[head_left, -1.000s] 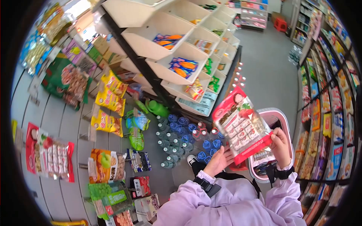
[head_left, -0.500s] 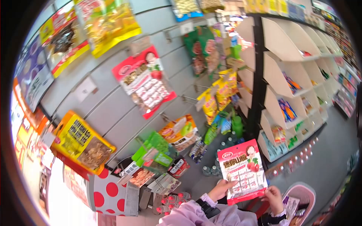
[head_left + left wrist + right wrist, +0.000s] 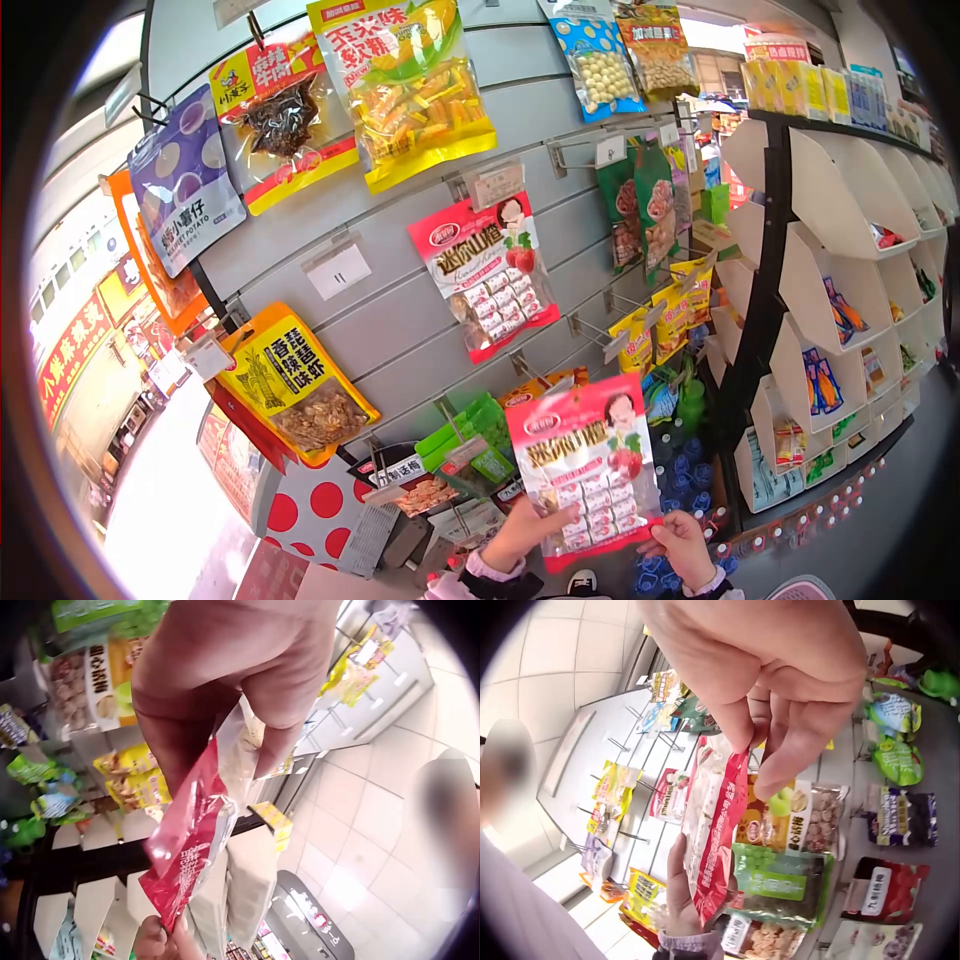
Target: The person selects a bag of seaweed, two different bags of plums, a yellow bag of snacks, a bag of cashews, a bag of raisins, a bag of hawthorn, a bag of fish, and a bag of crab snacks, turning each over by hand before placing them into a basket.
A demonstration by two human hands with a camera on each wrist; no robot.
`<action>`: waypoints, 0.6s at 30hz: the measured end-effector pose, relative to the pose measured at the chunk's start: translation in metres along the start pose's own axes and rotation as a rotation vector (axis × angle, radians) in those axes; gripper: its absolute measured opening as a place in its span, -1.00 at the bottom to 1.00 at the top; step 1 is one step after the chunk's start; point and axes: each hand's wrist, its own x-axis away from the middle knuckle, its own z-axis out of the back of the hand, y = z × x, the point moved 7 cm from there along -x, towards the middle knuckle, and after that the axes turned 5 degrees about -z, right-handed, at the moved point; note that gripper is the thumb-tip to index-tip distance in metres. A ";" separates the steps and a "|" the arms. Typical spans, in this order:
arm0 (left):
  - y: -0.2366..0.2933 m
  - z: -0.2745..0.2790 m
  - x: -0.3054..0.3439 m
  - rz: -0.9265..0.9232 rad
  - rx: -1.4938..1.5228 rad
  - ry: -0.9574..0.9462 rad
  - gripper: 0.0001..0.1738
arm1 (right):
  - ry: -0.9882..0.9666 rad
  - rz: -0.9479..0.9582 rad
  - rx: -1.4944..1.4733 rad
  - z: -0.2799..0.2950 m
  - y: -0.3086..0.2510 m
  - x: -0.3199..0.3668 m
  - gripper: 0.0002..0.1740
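A red and white snack bag (image 3: 585,470) is held upright between both hands in the head view, its printed front showing. My left hand (image 3: 522,532) grips its lower left side, thumb across the front. My right hand (image 3: 682,550) pinches the lower right corner. In the left wrist view the left hand (image 3: 232,667) has its fingers round the bag (image 3: 191,840) edge. The right wrist view shows the right hand (image 3: 772,682) pinching the bag's red end (image 3: 724,825). A matching bag (image 3: 487,275) hangs on the wall behind, up and left of the held one.
Snack bags hang on hooks along the slatted wall (image 3: 390,300), with a yellow shrimp-snack bag (image 3: 298,385) at left. A tiered bin rack (image 3: 840,280) stands at right. Bottles (image 3: 685,470) are on the floor behind the held bag. A polka-dot box (image 3: 312,510) sits lower left.
The head view has swung left and up to the hanging snacks, and the basket has nearly left the picture. The left thumb has come onto the bag's front; both hands still hold it.
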 end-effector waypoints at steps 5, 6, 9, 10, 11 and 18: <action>0.096 0.004 -0.027 -0.125 -0.211 0.009 -0.61 | -0.177 0.120 -0.012 -0.055 -0.059 -0.038 -0.93; 0.118 0.001 -0.034 -0.171 -0.215 -0.015 -0.60 | -0.195 0.141 0.010 -0.065 -0.071 -0.043 -0.92; 0.151 0.012 -0.058 -0.233 -0.232 -0.021 -0.58 | -0.240 0.201 0.039 -0.091 -0.106 -0.059 -0.90; 0.159 0.014 -0.066 -0.254 -0.235 -0.022 -0.57 | -0.252 0.218 0.029 -0.097 -0.115 -0.065 -0.89; 0.168 0.013 -0.073 -0.265 -0.210 -0.023 -0.57 | -0.263 0.238 0.019 -0.102 -0.124 -0.070 -0.88; 0.204 0.015 -0.109 -0.359 -0.180 -0.073 -0.56 | -0.279 0.279 0.025 -0.122 -0.158 -0.096 -0.85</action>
